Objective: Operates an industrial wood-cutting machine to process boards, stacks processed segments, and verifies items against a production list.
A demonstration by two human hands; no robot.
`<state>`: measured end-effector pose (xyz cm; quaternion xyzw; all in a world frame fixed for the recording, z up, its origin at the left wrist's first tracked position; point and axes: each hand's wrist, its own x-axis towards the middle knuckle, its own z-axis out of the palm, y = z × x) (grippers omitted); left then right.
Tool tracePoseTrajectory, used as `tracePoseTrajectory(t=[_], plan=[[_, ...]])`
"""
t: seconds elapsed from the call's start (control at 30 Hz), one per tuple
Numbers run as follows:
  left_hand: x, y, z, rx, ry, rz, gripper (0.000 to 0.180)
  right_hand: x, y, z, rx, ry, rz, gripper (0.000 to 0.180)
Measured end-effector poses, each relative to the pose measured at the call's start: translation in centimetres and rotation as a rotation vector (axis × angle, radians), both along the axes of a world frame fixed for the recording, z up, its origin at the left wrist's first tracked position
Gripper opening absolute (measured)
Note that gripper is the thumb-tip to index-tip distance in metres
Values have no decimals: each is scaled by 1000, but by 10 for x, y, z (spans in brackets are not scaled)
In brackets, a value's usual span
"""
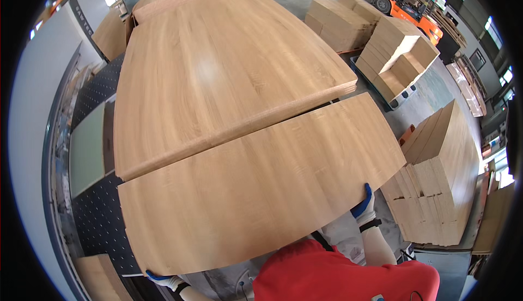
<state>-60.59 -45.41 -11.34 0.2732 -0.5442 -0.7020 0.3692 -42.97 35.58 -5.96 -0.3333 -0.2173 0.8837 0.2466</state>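
Note:
A long wood-grain board (261,186) lies crosswise in front of me, its near edge close to my body. Near its lower left corner, my left hand (163,280), in a white glove with blue coating, is closed on the edge. My right hand (364,205), gloved alike, grips the near edge toward the right end, with blue fingertips on top and the rest beneath hidden. Beyond a narrow dark gap, a thick stack of larger wood-grain panels (229,77) runs parallel to the board.
To the left are a dark dotted machine table (98,214), a pale green panel (87,148) and a white machine housing (41,115). Cut board stacks (436,192) stand close on my right. Farther off are more stacks on a cart (395,55) and an orange forklift (408,9).

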Motion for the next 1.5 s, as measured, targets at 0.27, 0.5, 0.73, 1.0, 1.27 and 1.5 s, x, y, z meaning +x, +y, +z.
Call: tracePoseTrajectory(t=[0.27, 0.5, 0.73, 1.0, 1.27, 1.5], plan=[[-37, 135, 79, 78, -86, 95, 63, -41, 36, -17, 97, 129, -120, 63], [-40, 119, 68, 150, -151, 69, 69, -41, 34, -15, 32, 73, -103, 64], [6, 46, 30, -600, -303, 200, 61, -37, 89, -5, 94, -312, -300, 67], [51, 184, 113, -178, 48, 261, 59, -119, 200, 116, 1136, -367, -506, 57], [181, 90, 85, 56, 334, 386, 48, -254, -109, 139, 1176, 312, 423, 50], [363, -10, 54, 223, 278, 668, 43, -239, -438, 136, 1037, 496, 1200, 55]])
